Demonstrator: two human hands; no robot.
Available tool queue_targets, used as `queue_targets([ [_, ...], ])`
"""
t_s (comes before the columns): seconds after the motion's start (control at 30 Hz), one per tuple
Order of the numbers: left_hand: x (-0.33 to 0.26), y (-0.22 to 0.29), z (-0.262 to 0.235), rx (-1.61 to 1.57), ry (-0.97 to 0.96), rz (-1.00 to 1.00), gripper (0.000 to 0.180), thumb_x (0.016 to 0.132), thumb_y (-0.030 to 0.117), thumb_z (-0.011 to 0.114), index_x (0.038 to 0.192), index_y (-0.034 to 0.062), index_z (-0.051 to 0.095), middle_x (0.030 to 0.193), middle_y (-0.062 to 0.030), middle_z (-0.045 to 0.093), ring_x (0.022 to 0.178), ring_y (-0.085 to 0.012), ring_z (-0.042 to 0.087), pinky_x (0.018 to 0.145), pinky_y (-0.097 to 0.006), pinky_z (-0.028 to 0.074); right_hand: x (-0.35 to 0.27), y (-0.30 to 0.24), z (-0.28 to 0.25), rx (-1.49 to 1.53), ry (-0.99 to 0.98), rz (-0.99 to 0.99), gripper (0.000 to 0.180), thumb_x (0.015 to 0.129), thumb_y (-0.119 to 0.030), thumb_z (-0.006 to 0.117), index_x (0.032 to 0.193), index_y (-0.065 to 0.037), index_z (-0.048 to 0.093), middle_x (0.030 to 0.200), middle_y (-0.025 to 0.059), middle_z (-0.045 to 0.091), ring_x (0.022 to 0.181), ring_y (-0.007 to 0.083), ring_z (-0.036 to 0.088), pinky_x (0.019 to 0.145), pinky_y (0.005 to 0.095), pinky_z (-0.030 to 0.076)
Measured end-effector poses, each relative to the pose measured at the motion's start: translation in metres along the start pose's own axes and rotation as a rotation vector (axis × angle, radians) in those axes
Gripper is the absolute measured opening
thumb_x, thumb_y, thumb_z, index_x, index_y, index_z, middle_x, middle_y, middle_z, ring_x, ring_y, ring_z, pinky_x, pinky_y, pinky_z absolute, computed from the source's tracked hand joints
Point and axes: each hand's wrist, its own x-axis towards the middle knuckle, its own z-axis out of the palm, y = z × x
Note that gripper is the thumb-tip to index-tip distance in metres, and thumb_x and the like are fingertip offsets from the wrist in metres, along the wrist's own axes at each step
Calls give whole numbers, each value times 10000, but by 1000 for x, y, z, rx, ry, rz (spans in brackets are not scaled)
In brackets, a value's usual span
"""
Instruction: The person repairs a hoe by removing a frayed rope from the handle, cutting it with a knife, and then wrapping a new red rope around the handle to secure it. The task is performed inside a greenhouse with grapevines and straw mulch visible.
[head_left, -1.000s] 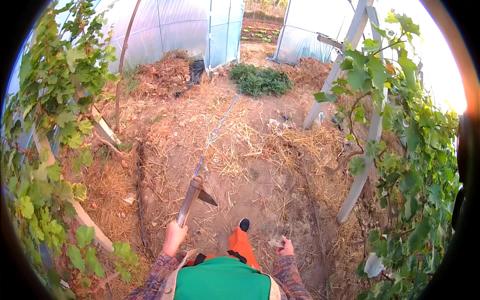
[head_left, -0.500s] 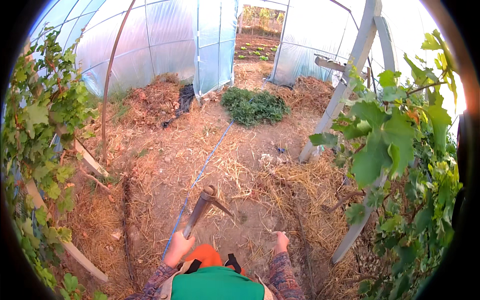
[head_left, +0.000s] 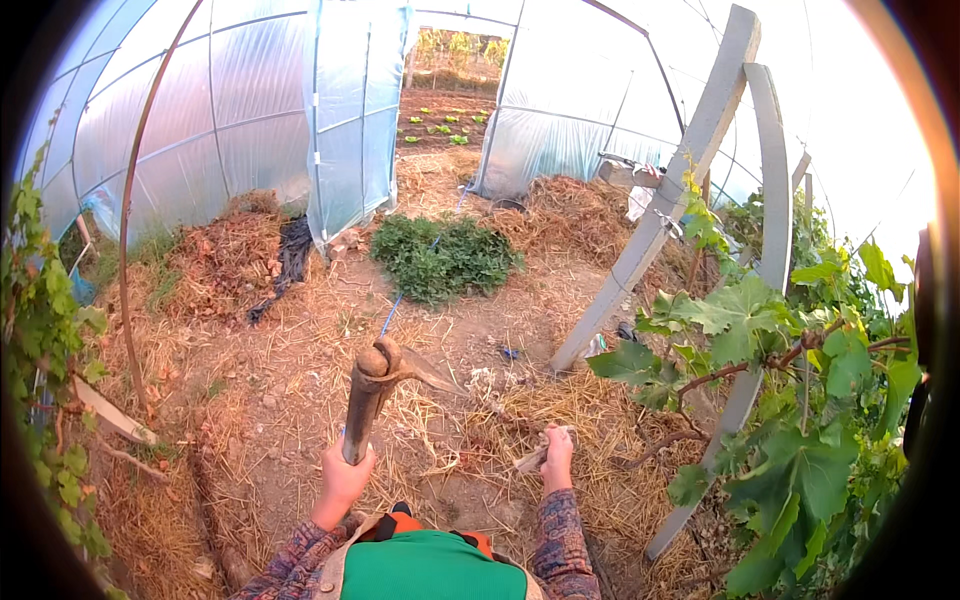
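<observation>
My left hand (head_left: 343,480) is closed round the thick wooden handle of a hoe (head_left: 366,405), below its head. The hoe is held upright in front of my body, with its metal blade pointing to the right. Out to the right, my right hand (head_left: 558,460) is closed on a short pale piece (head_left: 532,461) that looks like wood; part of it is hidden by my fingers. Below both hands lies dry soil strewn with straw (head_left: 440,430).
Leafy vines hang at the left (head_left: 45,330) and right (head_left: 800,440). A slanting concrete post (head_left: 665,205) stands to the right. Ahead are a low green plant (head_left: 440,258), a blue hose (head_left: 391,315), and plastic greenhouse sheeting (head_left: 260,110) with an open doorway.
Both hands have risen and moved farther from my body, with the hoe higher and more upright. The pale piece in my right hand shows more now. My view has shifted rightward and ahead.
</observation>
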Motion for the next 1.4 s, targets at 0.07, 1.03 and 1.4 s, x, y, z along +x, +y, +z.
queue_targets([
  [0.07, 48, 5, 13, -31, -7, 57, 102, 855, 89, 685, 885, 8, 631, 625, 18, 548, 575, -59, 508, 525, -299, 434, 22, -51, 47, -65, -30, -71, 203, 904, -64, 618, 1105, -33, 616, 853, -30, 569, 734, 75, 508, 668, 249, 427],
  [1.03, 525, 155, 338, -474, -12, 361, 155, 979, 92, 629, 883, 77, 508, 691, -5, 553, 572, -93, 555, 553, -255, 468, 295, -418, 309, -289, 21, -819, 161, 1001, -77, 571, 1139, -12, 623, 788, -64, 544, 676, -3, 444, 587, 167, 337],
  [1.4, 633, 155, 389, -341, -394, 346, 172, 974, 157, 663, 872, 45, 582, 721, 2, 597, 654, -81, 552, 617, -269, 447, 383, -515, 331, -883, 710, -922, 347, 981, -326, 615, 1127, -11, 619, 827, 58, 664, 720, 139, 607, 672, 303, 486],
])
